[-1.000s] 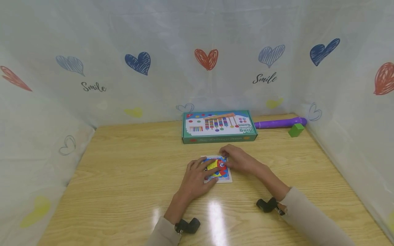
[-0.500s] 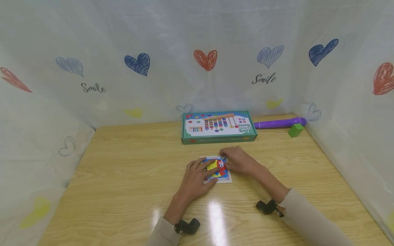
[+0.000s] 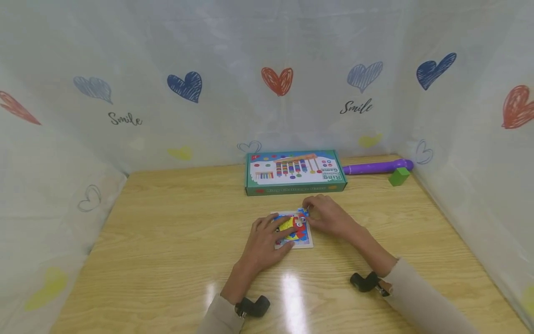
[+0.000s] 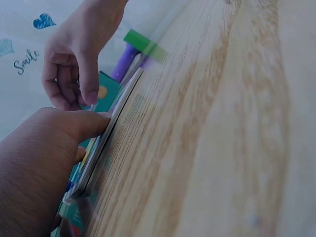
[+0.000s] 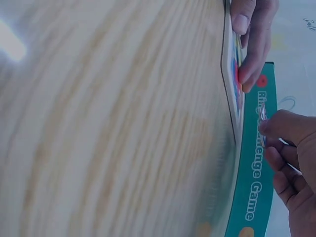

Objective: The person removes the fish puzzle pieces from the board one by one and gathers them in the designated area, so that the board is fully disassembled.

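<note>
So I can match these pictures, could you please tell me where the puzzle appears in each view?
Head: puzzle, below and slightly right of centre, under the left hand.
Left wrist: puzzle, left of centre, nearly edge-on.
Right wrist: puzzle, upper right, nearly edge-on.
Landmark in all three: the green box.

The left sleeve (image 3: 221,316) and right sleeve (image 3: 427,301) are plain and pale beige-grey, their cloth ending near the wrists, and the left hand (image 3: 263,239) and right hand (image 3: 331,217) are bare. A left wrist device (image 3: 253,307) and a right wrist device (image 3: 363,282) look alike: black, compact and bent, with thick, blunt ends. Beside each shows a small shiny part (image 3: 383,291), perhaps a metal bracket, too small to tell.
</note>
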The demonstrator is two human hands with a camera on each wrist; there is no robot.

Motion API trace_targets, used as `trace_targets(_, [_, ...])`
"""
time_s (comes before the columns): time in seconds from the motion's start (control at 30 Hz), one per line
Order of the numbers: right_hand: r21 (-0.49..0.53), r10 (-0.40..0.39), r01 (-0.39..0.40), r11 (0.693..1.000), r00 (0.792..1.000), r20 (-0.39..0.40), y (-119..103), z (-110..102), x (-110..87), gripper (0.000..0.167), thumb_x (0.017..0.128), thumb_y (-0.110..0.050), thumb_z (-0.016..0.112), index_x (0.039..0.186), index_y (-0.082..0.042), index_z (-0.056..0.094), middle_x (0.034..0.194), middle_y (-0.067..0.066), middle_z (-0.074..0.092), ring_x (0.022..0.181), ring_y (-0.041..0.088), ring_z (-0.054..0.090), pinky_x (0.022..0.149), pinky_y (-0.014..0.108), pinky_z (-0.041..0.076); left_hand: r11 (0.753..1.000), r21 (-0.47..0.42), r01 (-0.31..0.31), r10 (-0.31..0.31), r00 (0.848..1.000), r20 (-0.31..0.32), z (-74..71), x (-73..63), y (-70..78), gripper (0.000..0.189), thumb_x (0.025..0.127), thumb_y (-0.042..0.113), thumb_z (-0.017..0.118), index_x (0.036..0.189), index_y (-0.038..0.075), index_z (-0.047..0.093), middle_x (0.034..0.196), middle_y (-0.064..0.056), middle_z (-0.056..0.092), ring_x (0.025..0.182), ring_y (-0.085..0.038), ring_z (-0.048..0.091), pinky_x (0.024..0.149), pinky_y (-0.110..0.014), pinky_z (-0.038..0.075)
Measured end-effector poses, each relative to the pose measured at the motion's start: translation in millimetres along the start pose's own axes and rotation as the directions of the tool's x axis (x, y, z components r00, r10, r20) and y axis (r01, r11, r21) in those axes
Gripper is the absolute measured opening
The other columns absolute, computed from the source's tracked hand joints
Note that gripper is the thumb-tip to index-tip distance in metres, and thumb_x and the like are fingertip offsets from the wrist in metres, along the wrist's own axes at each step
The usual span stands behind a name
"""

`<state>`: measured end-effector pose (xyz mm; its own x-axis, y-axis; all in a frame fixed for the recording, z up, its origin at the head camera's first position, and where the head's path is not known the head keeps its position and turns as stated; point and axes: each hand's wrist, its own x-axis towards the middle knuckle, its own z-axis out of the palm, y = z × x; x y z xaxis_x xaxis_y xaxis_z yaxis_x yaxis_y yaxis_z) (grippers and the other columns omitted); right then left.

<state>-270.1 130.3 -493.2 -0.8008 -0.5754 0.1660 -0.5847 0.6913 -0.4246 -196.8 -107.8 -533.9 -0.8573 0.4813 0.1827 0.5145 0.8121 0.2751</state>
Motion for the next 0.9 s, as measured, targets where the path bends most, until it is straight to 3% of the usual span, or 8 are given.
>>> trace_targets(0.4, [0.062, -0.011, 0.012, 0.998, 1.0, -0.021, 2, -23, -8.0, 0.027, 0.084, -0.007, 0.076, 0.109, -0.005, 0.066, 0.102, 0.005, 0.067, 0.098, 0.026, 0.061, 0.088, 0.041, 0.051, 1.0, 0.001, 0.002, -0.002, 1.0, -0.018, 0.8, -0.3, -0.5, 0.042, 0.098, 0.051, 0.051, 0.137, 0.04, 0.061, 0.154, 0.01, 0.042, 0.144, -0.023, 0.031, 0.113, -0.053, 0.025])
trace_targets(0.9, [0.041, 0.028, -0.027, 0.999, 0.999, -0.038, 24, -36, -26.1, 0.027, 0.084, -0.009, 0.077, 0.109, -0.005, 0.066, 0.103, 0.006, 0.066, 0.098, 0.027, 0.061, 0.088, 0.045, 0.051, 0.998, -0.058, -0.004, 0.001, 0.999, -0.038, 1.1, -0.3, 1.2, 0.041, 0.098, 0.05, 0.053, 0.135, 0.037, 0.064, 0.153, 0.007, 0.044, 0.145, -0.025, 0.031, 0.112, -0.055, 0.025])
